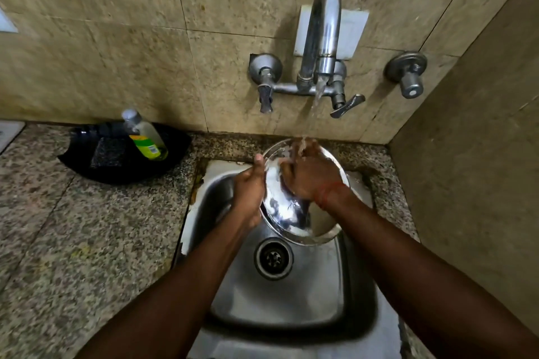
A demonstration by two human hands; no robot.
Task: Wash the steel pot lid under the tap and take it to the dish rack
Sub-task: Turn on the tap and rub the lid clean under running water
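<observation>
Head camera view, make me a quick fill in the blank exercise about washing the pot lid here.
1. The left hand grips the steel lid by its ____ edge.
2. Water from the tap lands on the ____ hand.
3. The lid is held above the ____.
4. The soap bottle stands in a ____ tray.

Missing words: left; right; sink; black

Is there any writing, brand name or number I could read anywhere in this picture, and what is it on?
Nothing can be read.
Bottle label, yellow and green with a small white patch: print too blurred to read.
Tap, steel pot lid and sink: no markings visible.
</observation>
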